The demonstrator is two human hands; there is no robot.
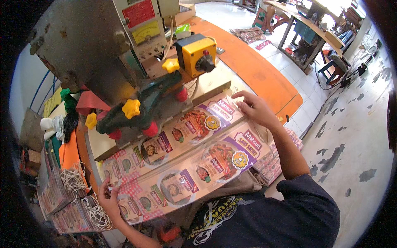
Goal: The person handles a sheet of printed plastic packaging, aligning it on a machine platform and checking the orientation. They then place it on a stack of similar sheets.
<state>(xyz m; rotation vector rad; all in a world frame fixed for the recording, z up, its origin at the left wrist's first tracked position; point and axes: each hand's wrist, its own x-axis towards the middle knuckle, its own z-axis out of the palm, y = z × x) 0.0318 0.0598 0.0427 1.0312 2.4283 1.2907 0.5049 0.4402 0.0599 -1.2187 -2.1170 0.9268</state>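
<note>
A long printed plastic sheet (194, 165) with food pictures, purple bands and a red checked end lies slantwise before me, part of it on the machine's bed. A lengthwise fold or seam divides it into two strips. My left hand (111, 202) pinches its near left corner, thumb and fingers closed. At the far right end my right hand (255, 110) grips the sheet's edge between bent fingers and thumb. Just beyond the sheet stands a press machine (144, 53) with a dark green clamp bar (159, 93), yellow star knobs (131, 108) and red round parts (150, 129).
A yellow control box (197, 56) with a black dial sits on the orange table (256, 58). Bundled printed sheets (68, 211) and white string (76, 182) lie at lower left. More printed sheets (271, 165) are stacked at right, near a peeling wall (351, 136).
</note>
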